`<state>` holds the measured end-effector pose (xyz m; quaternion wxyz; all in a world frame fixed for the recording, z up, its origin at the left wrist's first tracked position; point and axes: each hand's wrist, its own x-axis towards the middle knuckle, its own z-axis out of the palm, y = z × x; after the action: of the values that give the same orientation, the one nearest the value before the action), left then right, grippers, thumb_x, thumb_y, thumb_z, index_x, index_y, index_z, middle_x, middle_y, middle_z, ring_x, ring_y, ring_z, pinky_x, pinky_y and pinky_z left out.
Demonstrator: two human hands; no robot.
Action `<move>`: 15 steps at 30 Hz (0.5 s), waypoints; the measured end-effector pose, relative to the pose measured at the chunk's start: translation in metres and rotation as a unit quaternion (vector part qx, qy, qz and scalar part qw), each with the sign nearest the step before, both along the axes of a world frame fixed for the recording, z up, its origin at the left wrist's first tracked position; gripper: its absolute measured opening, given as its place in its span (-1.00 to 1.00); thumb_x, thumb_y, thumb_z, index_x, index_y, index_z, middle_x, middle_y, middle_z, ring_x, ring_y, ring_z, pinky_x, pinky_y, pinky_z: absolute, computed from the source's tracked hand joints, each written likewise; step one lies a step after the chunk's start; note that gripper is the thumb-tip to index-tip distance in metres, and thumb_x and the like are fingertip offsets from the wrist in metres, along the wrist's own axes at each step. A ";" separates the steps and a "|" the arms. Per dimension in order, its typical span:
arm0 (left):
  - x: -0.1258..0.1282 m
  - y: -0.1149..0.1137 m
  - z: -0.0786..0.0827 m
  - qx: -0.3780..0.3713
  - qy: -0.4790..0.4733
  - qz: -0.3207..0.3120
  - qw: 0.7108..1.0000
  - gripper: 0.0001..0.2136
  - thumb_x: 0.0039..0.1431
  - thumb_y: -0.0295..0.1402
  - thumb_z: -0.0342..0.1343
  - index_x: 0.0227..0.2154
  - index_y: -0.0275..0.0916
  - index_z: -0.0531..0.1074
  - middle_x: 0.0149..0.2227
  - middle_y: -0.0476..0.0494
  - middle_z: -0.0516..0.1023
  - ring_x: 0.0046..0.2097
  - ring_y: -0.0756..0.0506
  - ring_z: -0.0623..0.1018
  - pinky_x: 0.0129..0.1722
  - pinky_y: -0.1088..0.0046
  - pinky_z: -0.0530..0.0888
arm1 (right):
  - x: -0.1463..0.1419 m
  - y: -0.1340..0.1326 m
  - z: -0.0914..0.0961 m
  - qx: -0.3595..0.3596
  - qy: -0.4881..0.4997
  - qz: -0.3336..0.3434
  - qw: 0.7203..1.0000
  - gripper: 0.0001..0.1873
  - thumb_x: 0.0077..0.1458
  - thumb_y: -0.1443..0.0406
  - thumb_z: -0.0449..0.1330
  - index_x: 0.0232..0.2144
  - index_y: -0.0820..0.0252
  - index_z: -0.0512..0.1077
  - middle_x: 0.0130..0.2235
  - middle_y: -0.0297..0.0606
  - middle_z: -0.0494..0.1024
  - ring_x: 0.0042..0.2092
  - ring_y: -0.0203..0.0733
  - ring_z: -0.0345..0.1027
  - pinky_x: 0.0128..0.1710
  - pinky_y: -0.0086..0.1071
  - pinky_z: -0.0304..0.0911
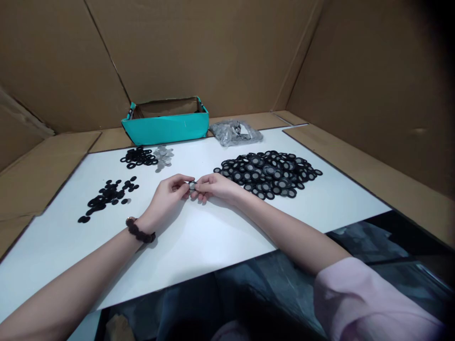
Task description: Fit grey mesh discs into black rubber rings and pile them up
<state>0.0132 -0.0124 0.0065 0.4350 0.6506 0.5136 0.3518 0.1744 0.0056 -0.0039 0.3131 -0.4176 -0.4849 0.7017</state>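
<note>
My left hand (169, 195) and my right hand (215, 187) meet at the middle of the white board (199, 237). Both pinch one small round piece (192, 185), a black ring with a grey centre, between their fingertips. A dark bead bracelet (140, 231) is on my left wrist. To the right of my right hand lies a large pile of black rings with grey centres (269, 173). Left of my left hand lies a scatter of black discs (107, 195).
A teal box (165, 128) stands at the back of the board. In front of it lie a small heap of black rings (138, 157) and grey discs (164, 157). A clear bag of grey discs (235, 131) lies at the back right. Cardboard walls (373, 76) surround the board.
</note>
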 end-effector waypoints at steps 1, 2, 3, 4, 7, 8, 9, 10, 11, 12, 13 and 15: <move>-0.001 0.001 0.000 0.006 0.009 -0.005 1.000 -0.75 0.04 -0.32 0.03 -0.25 -0.32 0.46 -0.43 -0.14 0.54 -0.38 -0.06 0.50 -0.28 0.36 0.44 | 0.001 0.000 0.001 0.001 -0.003 0.007 1.000 -0.83 0.08 0.52 0.11 -0.54 0.37 0.37 -0.52 -0.20 0.52 -0.55 -0.39 0.32 -0.51 -0.49 0.32; -0.001 0.001 -0.001 0.011 0.018 -0.010 1.000 -0.75 0.05 -0.33 0.02 -0.26 -0.32 0.48 -0.43 -0.14 0.54 -0.38 -0.06 0.50 -0.28 0.36 0.43 | 0.001 0.000 0.001 0.004 -0.006 0.010 1.000 -0.85 0.06 0.53 0.12 -0.53 0.37 0.37 -0.52 -0.20 0.52 -0.55 -0.39 0.32 -0.51 -0.49 0.32; -0.002 0.001 -0.001 0.016 0.027 -0.015 0.999 -0.75 0.05 -0.33 0.00 -0.27 -0.31 0.49 -0.43 -0.14 0.54 -0.37 -0.06 0.50 -0.28 0.37 0.43 | 0.002 -0.001 0.002 0.006 -0.009 0.011 1.000 -0.87 0.04 0.54 0.13 -0.52 0.37 0.36 -0.52 -0.21 0.52 -0.55 -0.39 0.32 -0.50 -0.48 0.33; -0.003 0.002 -0.001 0.023 0.037 -0.018 0.999 -0.75 0.06 -0.34 -0.01 -0.27 -0.31 0.49 -0.43 -0.13 0.54 -0.37 -0.06 0.50 -0.28 0.37 0.43 | 0.002 -0.001 0.002 0.009 -0.012 0.011 1.000 -0.88 0.03 0.55 0.15 -0.51 0.36 0.36 -0.52 -0.21 0.52 -0.54 -0.38 0.33 -0.50 -0.48 0.33; -0.004 0.002 0.000 0.047 0.071 -0.013 0.996 -0.73 0.06 -0.34 -0.01 -0.21 -0.30 0.47 -0.42 -0.11 0.54 -0.38 -0.06 0.49 -0.29 0.38 0.42 | 0.001 -0.003 0.003 0.020 -0.026 0.012 0.999 -0.90 0.04 0.51 0.16 -0.50 0.35 0.34 -0.53 -0.22 0.51 -0.53 -0.37 0.35 -0.50 -0.48 0.33; -0.004 0.002 0.000 0.051 0.077 -0.009 0.996 -0.72 0.05 -0.34 0.00 -0.19 -0.31 0.45 -0.41 -0.11 0.53 -0.37 -0.06 0.50 -0.29 0.38 0.42 | 0.001 -0.003 0.003 0.028 -0.034 0.015 0.999 -0.89 0.06 0.48 0.15 -0.50 0.34 0.34 -0.54 -0.22 0.51 -0.53 -0.37 0.35 -0.50 -0.48 0.32; -0.004 0.002 0.001 0.053 0.079 -0.006 0.995 -0.71 0.04 -0.33 0.02 -0.18 -0.31 0.44 -0.41 -0.10 0.53 -0.37 -0.07 0.50 -0.29 0.38 0.42 | 0.000 -0.003 0.002 0.038 -0.045 0.017 0.998 -0.87 0.08 0.47 0.14 -0.51 0.34 0.33 -0.54 -0.23 0.51 -0.54 -0.38 0.34 -0.50 -0.49 0.32; -0.003 0.001 0.002 0.051 0.075 -0.005 0.996 -0.71 0.03 -0.32 0.03 -0.18 -0.32 0.43 -0.40 -0.11 0.53 -0.36 -0.07 0.51 -0.29 0.38 0.43 | 0.000 -0.003 0.001 0.053 -0.056 0.017 0.997 -0.85 0.09 0.46 0.13 -0.52 0.33 0.32 -0.55 -0.25 0.50 -0.55 -0.38 0.33 -0.52 -0.49 0.31; -0.003 0.001 0.003 0.045 0.067 -0.006 0.997 -0.72 0.03 -0.31 0.05 -0.20 -0.33 0.42 -0.39 -0.12 0.53 -0.36 -0.07 0.51 -0.30 0.38 0.43 | 0.000 -0.003 0.000 0.071 -0.066 0.016 0.995 -0.84 0.10 0.46 0.11 -0.53 0.31 0.31 -0.57 -0.27 0.49 -0.56 -0.39 0.32 -0.53 -0.50 0.29; -0.002 0.001 0.004 0.037 0.059 -0.009 0.998 -0.73 0.03 -0.30 0.05 -0.22 -0.33 0.42 -0.38 -0.13 0.53 -0.36 -0.07 0.52 -0.30 0.38 0.43 | 0.000 -0.003 -0.001 0.091 -0.075 0.014 0.993 -0.83 0.10 0.45 0.10 -0.53 0.30 0.30 -0.58 -0.29 0.47 -0.57 -0.39 0.31 -0.54 -0.50 0.28; -0.002 0.000 0.005 0.028 0.053 -0.013 0.998 -0.74 0.03 -0.28 0.05 -0.25 -0.33 0.43 -0.37 -0.14 0.54 -0.36 -0.07 0.52 -0.31 0.38 0.43 | 0.000 -0.003 -0.003 0.110 -0.084 0.011 0.990 -0.83 0.10 0.45 0.10 -0.53 0.29 0.29 -0.59 -0.31 0.46 -0.57 -0.39 0.31 -0.54 -0.51 0.27; -0.001 0.000 0.006 0.020 0.058 -0.018 0.998 -0.77 0.03 -0.27 0.06 -0.30 -0.32 0.45 -0.38 -0.14 0.54 -0.36 -0.07 0.51 -0.31 0.38 0.42 | 0.000 -0.003 -0.004 0.152 -0.106 0.009 0.983 -0.85 0.09 0.43 0.10 -0.52 0.27 0.29 -0.59 -0.33 0.45 -0.57 -0.39 0.29 -0.54 -0.51 0.24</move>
<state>0.0122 -0.0126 0.0124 0.3979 0.6876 0.5187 0.3159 0.1744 0.0022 -0.0083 0.3135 -0.4328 -0.6202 0.5742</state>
